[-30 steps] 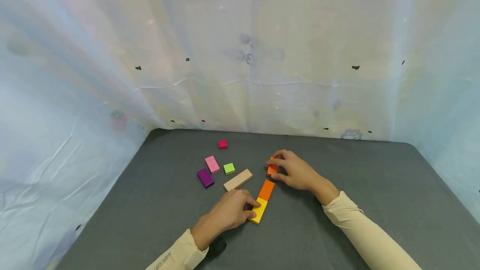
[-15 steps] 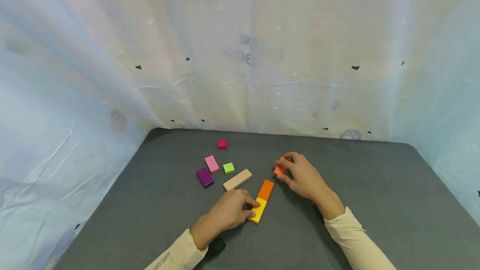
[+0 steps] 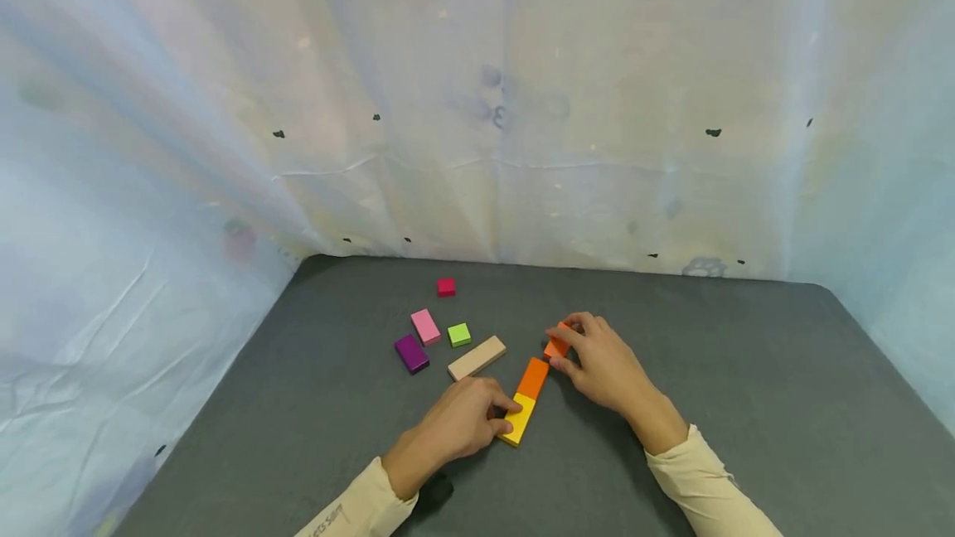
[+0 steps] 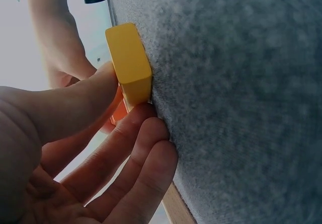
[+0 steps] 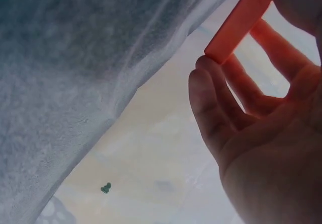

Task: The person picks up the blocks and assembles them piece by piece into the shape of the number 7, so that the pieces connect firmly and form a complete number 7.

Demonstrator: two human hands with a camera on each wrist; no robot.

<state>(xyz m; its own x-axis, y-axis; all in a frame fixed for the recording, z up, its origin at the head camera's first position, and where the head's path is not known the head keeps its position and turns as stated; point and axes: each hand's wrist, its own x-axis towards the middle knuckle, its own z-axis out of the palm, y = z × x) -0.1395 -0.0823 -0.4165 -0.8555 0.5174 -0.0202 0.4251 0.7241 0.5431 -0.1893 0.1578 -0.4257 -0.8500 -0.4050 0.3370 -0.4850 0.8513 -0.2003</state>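
My left hand [image 3: 455, 421] holds a yellow block [image 3: 520, 423] flat on the table, thumb at one side and fingers at the other. End to end with the yellow block lies an orange block [image 3: 533, 378]. Just beyond its far end, my right hand [image 3: 608, 367] pinches a second, redder orange block [image 3: 555, 347] between thumb and fingers. In the right wrist view this orange block [image 5: 239, 25] is seen held at its ends, apart from the table surface. The left wrist view shows the yellow block's end [image 4: 128, 53] close up.
Left of the row lie a natural wood block [image 3: 477, 357], a lime green block [image 3: 458, 335], a pink block [image 3: 425, 326], a purple block [image 3: 412, 354] and a red block [image 3: 446, 287]. A pale curtain [image 3: 492, 214] stands along the back edge of the dark grey table [image 3: 746, 404].
My right hand has moved right and then slightly nearer with its orange block, now close to the row's far end. My left hand has stayed on the yellow block.
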